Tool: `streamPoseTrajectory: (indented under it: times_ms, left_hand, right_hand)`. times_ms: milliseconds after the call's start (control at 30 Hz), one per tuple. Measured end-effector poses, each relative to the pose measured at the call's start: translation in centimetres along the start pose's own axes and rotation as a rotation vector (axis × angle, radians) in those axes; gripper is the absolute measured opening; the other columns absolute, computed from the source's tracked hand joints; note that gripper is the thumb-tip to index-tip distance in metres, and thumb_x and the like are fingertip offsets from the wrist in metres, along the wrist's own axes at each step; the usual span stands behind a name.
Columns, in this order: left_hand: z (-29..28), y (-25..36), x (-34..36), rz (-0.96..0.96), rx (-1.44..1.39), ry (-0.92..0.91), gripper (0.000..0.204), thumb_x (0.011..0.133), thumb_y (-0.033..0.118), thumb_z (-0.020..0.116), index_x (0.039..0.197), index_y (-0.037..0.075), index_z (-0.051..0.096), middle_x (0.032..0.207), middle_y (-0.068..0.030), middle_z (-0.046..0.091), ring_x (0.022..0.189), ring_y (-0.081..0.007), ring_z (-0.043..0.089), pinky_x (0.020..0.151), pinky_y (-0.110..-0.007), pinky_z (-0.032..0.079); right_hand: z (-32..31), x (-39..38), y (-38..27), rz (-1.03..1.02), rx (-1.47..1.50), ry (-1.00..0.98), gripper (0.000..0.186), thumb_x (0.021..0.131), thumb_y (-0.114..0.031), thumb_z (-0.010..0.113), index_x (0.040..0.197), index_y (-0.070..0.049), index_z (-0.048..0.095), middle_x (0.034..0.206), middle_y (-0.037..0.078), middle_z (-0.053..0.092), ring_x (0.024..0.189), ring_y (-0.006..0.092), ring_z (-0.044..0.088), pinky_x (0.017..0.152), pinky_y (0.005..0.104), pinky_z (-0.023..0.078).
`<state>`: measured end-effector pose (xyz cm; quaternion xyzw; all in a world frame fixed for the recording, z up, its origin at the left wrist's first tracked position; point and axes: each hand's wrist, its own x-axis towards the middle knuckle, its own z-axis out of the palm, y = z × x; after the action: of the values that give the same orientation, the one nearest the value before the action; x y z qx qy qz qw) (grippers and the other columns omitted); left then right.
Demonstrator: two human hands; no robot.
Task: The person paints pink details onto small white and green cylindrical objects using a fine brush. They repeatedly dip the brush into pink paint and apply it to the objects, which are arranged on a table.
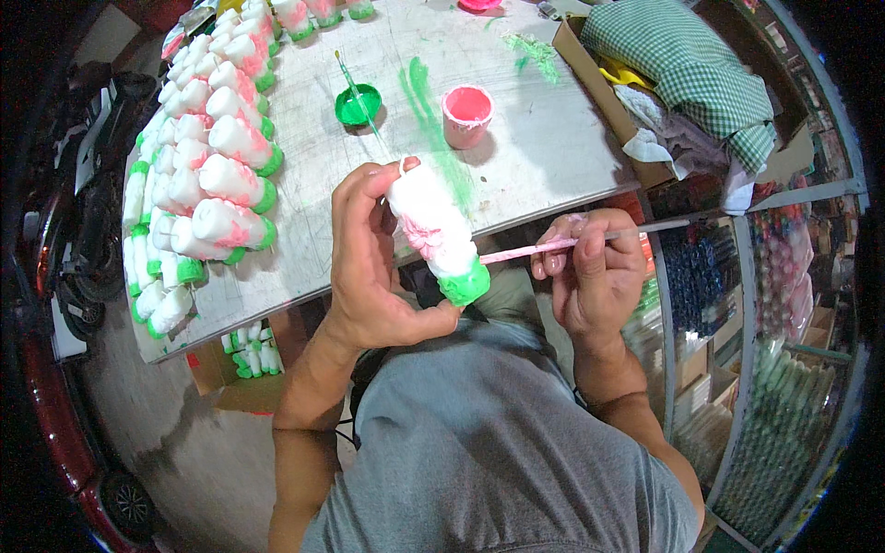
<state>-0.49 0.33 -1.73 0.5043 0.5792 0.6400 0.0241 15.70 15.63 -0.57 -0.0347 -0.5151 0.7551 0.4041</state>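
My left hand (361, 263) is closed around a white candle (426, 210), its fingers at the wick end and its thumb under the base. The candle is tilted and has a raised flower partly painted pink on its side and a bright green base. In my right hand (599, 276) is a thin paintbrush (525, 250) with a pink-stained handle, pinched between thumb and fingers. Its tip meets the candle's side just above the green part. Pink paint smears show on my right fingers. Beyond the candle stands a small cup of pink paint (466, 118).
A green paint dish (358, 106) holds a second brush (343, 69). Rows of painted candles (226, 175) lie along the table's left side. At the right sits a cardboard box (599, 101) with cloths. Shelves (737, 350) stand right; a box of candles (253, 392) is below the table.
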Motion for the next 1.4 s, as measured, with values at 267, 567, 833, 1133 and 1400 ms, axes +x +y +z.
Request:
streamPoseTrajectory:
  times_ms: [267, 567, 833, 1133, 1400]
  left_hand:
    - [0.0, 0.3, 0.0, -0.012, -0.079, -0.028, 0.112, 0.05, 0.008, 0.084, 0.147, -0.003, 0.029, 0.139, -0.0149, 0.034, 0.137, -0.0288, 0.041, 0.117, -0.041, 0.033]
    - [0.2, -0.2, -0.4, 0.009, -0.051, 0.003, 0.113, 0.05, 0.014, 0.087, 0.148, -0.001, 0.031, 0.142, -0.0167, 0.039, 0.134, -0.0318, 0.045, 0.114, -0.043, 0.034]
    - [0.2, 0.1, -0.4, -0.01, 0.016, -0.029, 0.111, 0.051, 0.011, 0.086, 0.147, -0.001, 0.031, 0.139, -0.0153, 0.038, 0.136, -0.0321, 0.044, 0.115, -0.044, 0.035]
    - [0.1, 0.3, -0.4, -0.012, 0.034, -0.058, 0.111, 0.052, 0.009, 0.085, 0.148, -0.001, 0.029, 0.14, -0.0156, 0.035, 0.136, -0.0347, 0.044, 0.115, -0.046, 0.034]
    - [0.5, 0.2, -0.7, 0.144, 0.105, -0.07, 0.111, 0.052, 0.007, 0.082, 0.148, 0.001, 0.027, 0.139, -0.0158, 0.032, 0.136, -0.0385, 0.044, 0.114, -0.05, 0.036]
  right_hand:
    - [0.6, -0.2, 0.3, 0.083, -0.016, -0.038, 0.019, 0.102, -0.018, 0.06, 0.106, -0.001, 0.051, 0.09, 0.018, 0.066, 0.07, 0.0153, 0.06, 0.065, 0.0299, 0.054]
    - [0.8, -0.2, -0.2, 0.055, -0.087, -0.016, 0.018, 0.102, -0.017, 0.061, 0.105, -0.002, 0.052, 0.09, 0.015, 0.067, 0.07, 0.0141, 0.061, 0.067, 0.0281, 0.054]
    - [0.7, -0.5, -0.5, 0.034, -0.173, -0.02, 0.016, 0.102, -0.016, 0.06, 0.105, -0.002, 0.053, 0.089, 0.014, 0.066, 0.07, 0.0132, 0.06, 0.066, 0.028, 0.053]
    - [0.6, 0.5, -1.2, -0.085, -0.048, 0.082, 0.017, 0.102, -0.015, 0.061, 0.104, 0.0, 0.053, 0.086, 0.017, 0.065, 0.065, 0.0173, 0.059, 0.062, 0.0318, 0.054]
    - [1.9, 0.5, -0.7, -0.092, -0.091, 0.017, 0.017, 0.102, -0.015, 0.061, 0.105, -0.001, 0.053, 0.091, 0.017, 0.067, 0.068, 0.0145, 0.062, 0.065, 0.0296, 0.055]
